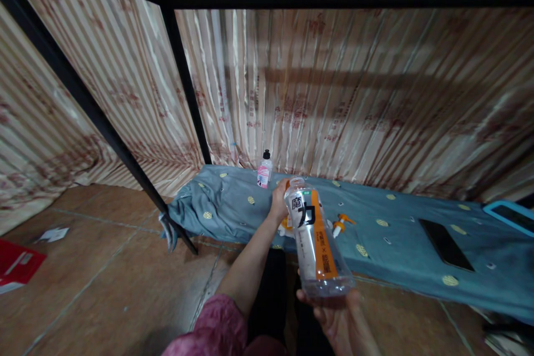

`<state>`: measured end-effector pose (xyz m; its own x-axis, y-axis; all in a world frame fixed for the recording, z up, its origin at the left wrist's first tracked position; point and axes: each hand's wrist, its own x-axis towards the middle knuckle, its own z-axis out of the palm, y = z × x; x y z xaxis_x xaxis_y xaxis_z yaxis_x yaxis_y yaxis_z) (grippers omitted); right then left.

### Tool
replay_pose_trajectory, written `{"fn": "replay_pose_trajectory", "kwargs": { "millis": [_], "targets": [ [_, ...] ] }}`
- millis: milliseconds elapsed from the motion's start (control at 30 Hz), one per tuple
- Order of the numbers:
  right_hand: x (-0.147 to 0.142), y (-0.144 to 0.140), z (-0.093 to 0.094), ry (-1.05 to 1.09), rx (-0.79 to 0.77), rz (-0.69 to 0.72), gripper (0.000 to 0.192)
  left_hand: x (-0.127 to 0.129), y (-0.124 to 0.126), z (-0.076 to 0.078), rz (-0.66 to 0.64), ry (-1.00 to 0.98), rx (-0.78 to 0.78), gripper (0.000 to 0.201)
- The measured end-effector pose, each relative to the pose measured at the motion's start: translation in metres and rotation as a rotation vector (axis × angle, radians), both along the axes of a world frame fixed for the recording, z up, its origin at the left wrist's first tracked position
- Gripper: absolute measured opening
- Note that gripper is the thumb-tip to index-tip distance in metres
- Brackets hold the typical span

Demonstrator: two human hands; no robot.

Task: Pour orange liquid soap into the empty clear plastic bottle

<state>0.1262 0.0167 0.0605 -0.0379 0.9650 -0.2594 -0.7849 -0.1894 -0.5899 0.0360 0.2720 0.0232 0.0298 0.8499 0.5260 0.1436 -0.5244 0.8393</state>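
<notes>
Bottle (316, 239), clear smooth plastic, cylindrical.

Striped pinkish curtains (334, 94) hang behind a low bed (417, 222) in blue-grey sheeting, black frame posts (183, 78) rising left, brown tiled floor (104, 267) near.

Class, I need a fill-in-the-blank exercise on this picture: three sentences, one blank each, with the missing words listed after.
1. The right hand holds the clear bottle by its ____ end.
2. The left hand is at the bottle's ____.
3. The small pink-labelled bottle stands upright on the ____ sheet, which also bears a dark phone.

Missing words: bottom; neck; blue
</notes>
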Motion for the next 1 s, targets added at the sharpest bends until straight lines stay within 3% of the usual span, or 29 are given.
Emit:
{"fn": "replay_pose_trajectory", "kwargs": {
  "millis": [1000],
  "targets": [
    [-0.0004,0.0003,-0.0010,0.005,-0.015,-0.023,0.040,-0.0003,0.0010,-0.0012,0.006,-0.003,-0.025,0.017]
  ]
}}
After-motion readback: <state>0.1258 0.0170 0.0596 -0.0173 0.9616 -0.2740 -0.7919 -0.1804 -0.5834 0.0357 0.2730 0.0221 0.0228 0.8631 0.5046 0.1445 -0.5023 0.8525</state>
